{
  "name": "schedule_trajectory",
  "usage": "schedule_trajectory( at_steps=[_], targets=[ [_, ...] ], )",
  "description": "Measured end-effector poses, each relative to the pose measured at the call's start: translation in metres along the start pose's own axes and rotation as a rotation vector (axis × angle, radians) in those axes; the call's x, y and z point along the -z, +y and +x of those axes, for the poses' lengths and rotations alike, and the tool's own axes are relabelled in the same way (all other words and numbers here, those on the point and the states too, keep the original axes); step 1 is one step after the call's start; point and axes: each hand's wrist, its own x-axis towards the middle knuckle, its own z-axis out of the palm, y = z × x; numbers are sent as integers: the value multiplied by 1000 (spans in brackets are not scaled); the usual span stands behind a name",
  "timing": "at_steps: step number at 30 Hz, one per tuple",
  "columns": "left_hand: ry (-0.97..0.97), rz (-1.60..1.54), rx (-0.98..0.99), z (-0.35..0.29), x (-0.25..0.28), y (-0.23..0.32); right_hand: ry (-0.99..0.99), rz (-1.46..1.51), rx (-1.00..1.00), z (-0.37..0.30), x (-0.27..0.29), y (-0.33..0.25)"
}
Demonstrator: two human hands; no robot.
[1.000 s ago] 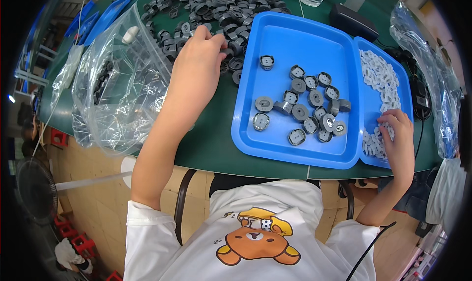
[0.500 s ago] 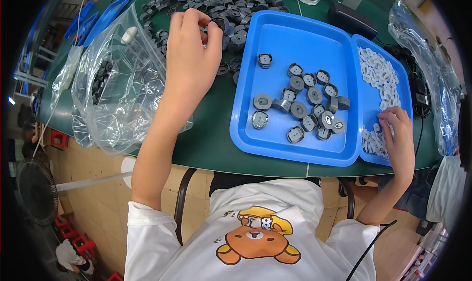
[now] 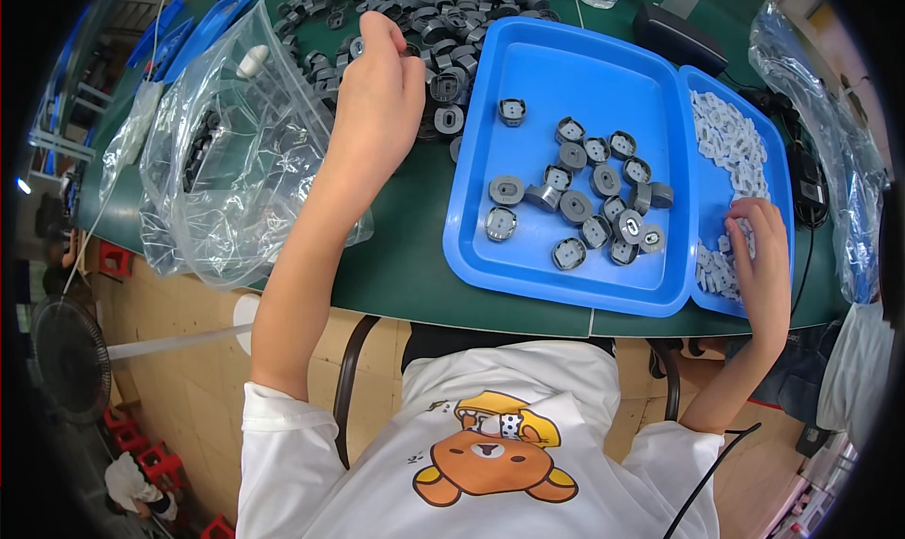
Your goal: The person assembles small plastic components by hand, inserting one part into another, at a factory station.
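Two hands sorting small parts at a green table, near edge to far pile.

Nearest you, your right hand lies curled over the small white pieces in the narrow blue tray; fingertips touch them, but you cannot tell whether one is pinched. Beside it, the wide blue tray holds roughly twenty grey round parts, loosely clustered right of centre, much of its floor bare. To the left sits a clear plastic bag with dark parts inside. Farther out, your left hand reaches into the heap of grey parts, fingers closed at the heap's edge; what they grasp is hidden. Judging by that heap, most of the work remains.
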Motion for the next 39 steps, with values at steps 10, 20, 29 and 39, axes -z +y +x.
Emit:
schedule_trajectory(
  at_steps=[10, 20, 29, 39],
  targets=[
    [-531, -877, 385, -12, 15, 42, -15, 784, -16, 2, -16, -39],
    [-1134, -873, 300, -31, 18, 64, -1, 1557, 181, 17, -42, -111],
    [-992, -817, 172, -32, 17, 61, 122, 1592, 131, 21, -48, -117],
    [-1005, -765, 274, -33, 20, 66, 240, 917, 407, 24, -38, -120]
  ],
)
